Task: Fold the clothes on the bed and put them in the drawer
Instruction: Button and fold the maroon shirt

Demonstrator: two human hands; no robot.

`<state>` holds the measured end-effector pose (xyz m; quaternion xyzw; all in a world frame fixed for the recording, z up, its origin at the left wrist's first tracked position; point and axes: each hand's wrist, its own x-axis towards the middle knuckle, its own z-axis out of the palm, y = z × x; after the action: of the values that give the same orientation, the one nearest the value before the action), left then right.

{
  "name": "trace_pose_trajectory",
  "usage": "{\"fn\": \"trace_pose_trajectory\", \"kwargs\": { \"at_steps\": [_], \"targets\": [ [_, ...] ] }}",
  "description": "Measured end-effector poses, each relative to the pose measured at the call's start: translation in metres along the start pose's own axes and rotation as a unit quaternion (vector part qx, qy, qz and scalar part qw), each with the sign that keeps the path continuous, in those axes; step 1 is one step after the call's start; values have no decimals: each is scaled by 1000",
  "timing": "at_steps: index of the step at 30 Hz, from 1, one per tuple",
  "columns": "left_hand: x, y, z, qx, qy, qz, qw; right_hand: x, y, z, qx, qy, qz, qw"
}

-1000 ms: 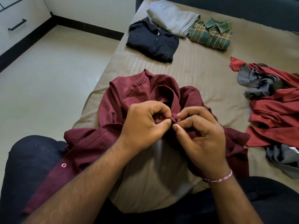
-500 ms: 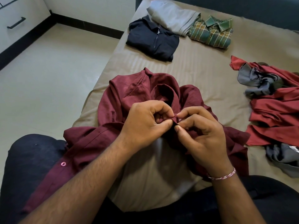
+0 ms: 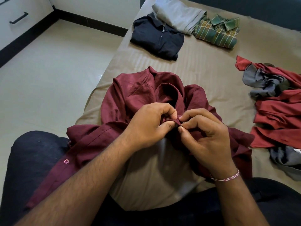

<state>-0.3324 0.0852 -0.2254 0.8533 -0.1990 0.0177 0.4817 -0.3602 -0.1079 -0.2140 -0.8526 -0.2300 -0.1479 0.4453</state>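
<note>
Three garments lie folded at the far end of the tan striped bed sheet: a dark navy zip-collared top, a pale grey folded garment partly overlapping it, and a green plaid collared shirt just beside the grey one. That much of the folding looks done; none of it is in the white drawer with the black bar handle, which shows shut at the upper left edge, across the floor from the bed. The crumpled maroon button-up shirt lies on the bed's near end and spills over the person's lap, not yet folded. The left hand and the right hand meet over its front, each with thumb and forefinger pinched on a small fold of the maroon cloth, the other fingers curled; this looks like buttoning the placket, though no button shows between the fingertips. To the right a loose heap of red and grey unfolded clothes waits, so most of the work seems left. That heap runs off the frame's right edge, so its count cannot be told, and the drawer is cut off too.
</note>
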Motion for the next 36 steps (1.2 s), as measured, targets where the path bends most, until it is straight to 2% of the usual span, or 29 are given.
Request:
{"fn": "trace_pose_trajectory", "kwargs": {
  "at_steps": [6,17,22,29,32,36],
  "targets": [
    [0,3,-3,-6,-20,-48,999,0,0,-2,-55,-16,-27,998],
    [-1,5,-1,-28,-23,-97,995,1,-4,0,-83,-52,-58,993],
    [0,7,0,31,22,-45,998,-1,0,5,-47,-1,-2,999],
    [-2,1,3,34,88,-18,995,0,0,10,-41,37,27,998],
    [-1,3,6,53,127,7,990,-4,2,17,5,81,83,993],
    [2,-4,0,114,119,53,985,-3,10,19,97,117,202,968]
  ]
}}
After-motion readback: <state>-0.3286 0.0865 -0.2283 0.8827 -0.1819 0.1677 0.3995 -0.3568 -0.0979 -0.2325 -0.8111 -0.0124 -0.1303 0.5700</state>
